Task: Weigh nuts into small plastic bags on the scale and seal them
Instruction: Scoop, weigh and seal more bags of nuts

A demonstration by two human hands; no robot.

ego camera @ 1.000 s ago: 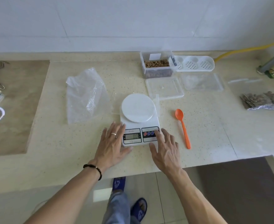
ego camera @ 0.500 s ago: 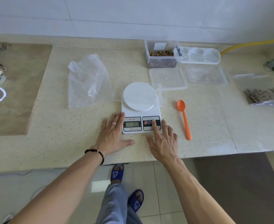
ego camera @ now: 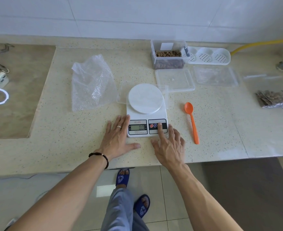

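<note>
Right hand (ego camera: 168, 147) index finger still presses scale (ego camera: 146, 114) button; left hand (ego camera: 118, 137) stays flat, fingers spread, beside it.

Both arms are bare, with no sleeves. The left hand (ego camera: 116, 140) wears a thin silver ring (ego camera: 119, 126) on one finger, and its wrist carries a bracelet (ego camera: 100, 157) of small dark beads with one pale bead. The right hand (ego camera: 170, 148) wears nothing. Below are grey-blue trousers (ego camera: 120, 210) and blue open-toed slippers (ego camera: 123, 177) with white markings.
</note>
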